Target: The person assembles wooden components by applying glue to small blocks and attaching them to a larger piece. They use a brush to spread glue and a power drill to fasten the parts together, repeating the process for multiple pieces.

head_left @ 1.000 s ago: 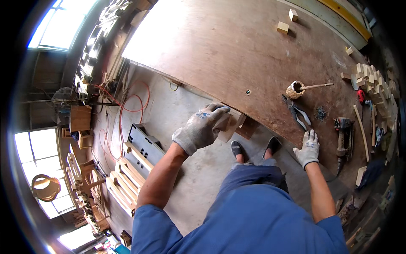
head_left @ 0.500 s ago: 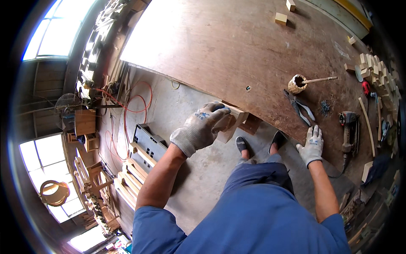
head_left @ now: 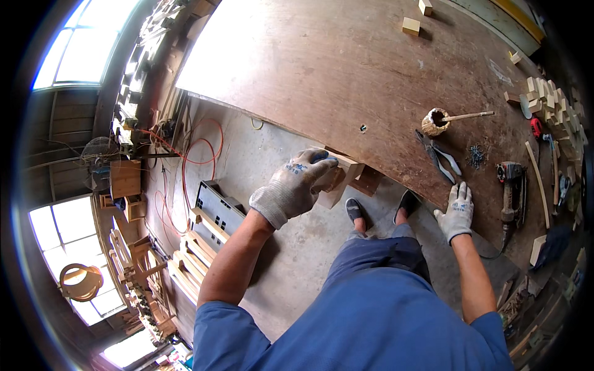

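Note:
My left hand (head_left: 299, 173), in a pale work glove, is closed round a light wooden piece (head_left: 352, 167) at the table's near edge; its palm side and part of the wood are hidden. Just right of it, a darker wooden block (head_left: 367, 182) juts out below the tabletop edge. My right hand (head_left: 456, 213), gloved too, lies flat on the near edge of the brown tabletop (head_left: 322, 80) with nothing in it. Pliers (head_left: 439, 157) with pale handles lie just beyond its fingertips. Beside them is a little heap of dark nails or screws (head_left: 475, 156).
A round pot (head_left: 435, 122) with a stick in it stands beyond the pliers. To the right lie a power tool (head_left: 510, 195) and a stack of wooden blocks (head_left: 549, 102). Two small blocks (head_left: 411, 26) sit far back. Wooden strips (head_left: 197, 250) and a red hose (head_left: 185, 154) are at left.
Almost nothing differs. My left hand keeps its grip on the wooden piece, and my right hand stays flat on the table edge.

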The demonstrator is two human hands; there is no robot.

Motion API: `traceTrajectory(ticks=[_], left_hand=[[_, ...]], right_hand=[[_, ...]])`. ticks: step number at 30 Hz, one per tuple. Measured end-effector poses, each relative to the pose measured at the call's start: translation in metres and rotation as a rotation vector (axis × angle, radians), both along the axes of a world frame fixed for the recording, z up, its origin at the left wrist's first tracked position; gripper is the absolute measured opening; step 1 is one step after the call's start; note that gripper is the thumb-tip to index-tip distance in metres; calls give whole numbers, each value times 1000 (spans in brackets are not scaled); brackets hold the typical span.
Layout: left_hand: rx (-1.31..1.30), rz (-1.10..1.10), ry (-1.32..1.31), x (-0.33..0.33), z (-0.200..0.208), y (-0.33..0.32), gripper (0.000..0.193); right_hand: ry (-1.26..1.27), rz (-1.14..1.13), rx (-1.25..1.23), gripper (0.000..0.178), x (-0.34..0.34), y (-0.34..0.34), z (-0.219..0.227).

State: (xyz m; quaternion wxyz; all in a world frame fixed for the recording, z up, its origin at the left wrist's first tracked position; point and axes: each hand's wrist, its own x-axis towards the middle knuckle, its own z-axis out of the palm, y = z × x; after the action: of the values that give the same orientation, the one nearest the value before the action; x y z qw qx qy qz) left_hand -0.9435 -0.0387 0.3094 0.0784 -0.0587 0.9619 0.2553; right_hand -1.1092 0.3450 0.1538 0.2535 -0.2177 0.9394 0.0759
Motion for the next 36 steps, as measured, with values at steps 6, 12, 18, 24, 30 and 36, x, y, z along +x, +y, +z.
traceTrajectory(ticks=[6,12,18,24,30,36], left_hand=[[-4,-3,-11,-1,4,2,65],[-3,-3,-3,-1,2,2,64],[20,5,21,-3,-1,0,64],[4,8,21,-1,-4,-1,65],[15,17,31,0,-3,0,64],[20,11,64,-1,-4,-1,65]], right_hand=[[-15,-18,14,104,0,-2,3],[-9,-18,-4,103,0,0,1],[-8,-19,-32,102,0,2,2],[-16,-27,-46,102,-1,2,5],[9,-34,-281,90,-11,32,-20],[332,-187,-352,69,-53,119,-38]])
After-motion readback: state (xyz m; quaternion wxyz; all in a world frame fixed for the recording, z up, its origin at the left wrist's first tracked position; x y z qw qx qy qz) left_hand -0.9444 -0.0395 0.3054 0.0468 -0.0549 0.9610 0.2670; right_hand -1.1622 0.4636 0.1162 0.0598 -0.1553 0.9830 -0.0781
